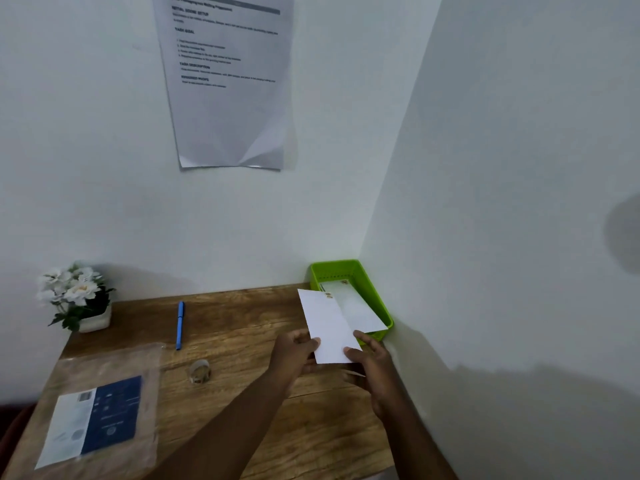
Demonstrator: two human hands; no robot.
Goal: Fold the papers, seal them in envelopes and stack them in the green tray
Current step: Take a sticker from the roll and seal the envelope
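Holding one white envelope (329, 327) at its near short end, the person keeps it in the air in front of the green tray (349, 265), which stands in the corner of the tabletop (242, 323). The left hand (294, 351) pinches the near left corner, and the right hand (372, 358) grips the near right corner with the thumb on top. I think the envelope is very light and thin, a little stiff from the folded paper inside, and it can bend or slide easily, so a hold at two corners or along the edges is good. Inside the tray I see one other envelope (356, 306) lying flat; if more lie under it I cannot tell. On the tabletop there are also one blue pen (180, 325), one roll of tape (200, 371), one plastic packet (100, 410) and one small pot of white flowers (78, 299).
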